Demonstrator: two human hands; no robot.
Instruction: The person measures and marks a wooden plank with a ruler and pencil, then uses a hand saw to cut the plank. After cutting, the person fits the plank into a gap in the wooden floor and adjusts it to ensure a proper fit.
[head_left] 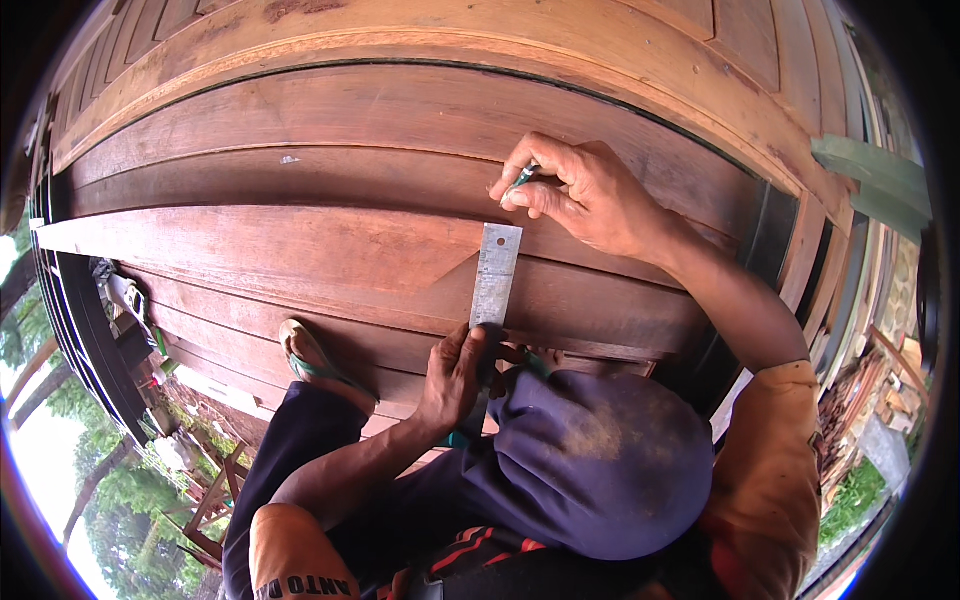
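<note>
My left hand (453,378) grips the dark stock of a try square (495,275), whose worn steel blade points away from me. That blade lies flat across the right end of a reddish-brown plank (260,245), close to a slanted edge there. Just beyond the blade's tip, my right hand (585,190) is raised over the boards. It pinches a short dark green pencil (524,177) between thumb and fingers. Part of the stock is hidden under my left fingers.
Brown floorboards (400,110) run crosswise beneath the plank. Beyond them stands a panelled wooden wall (480,30). A sandalled foot (310,350) rests on the boards at left. Dark railings (75,320) line the left side. A green piece (875,175) juts in at right, above stacked timber (890,390).
</note>
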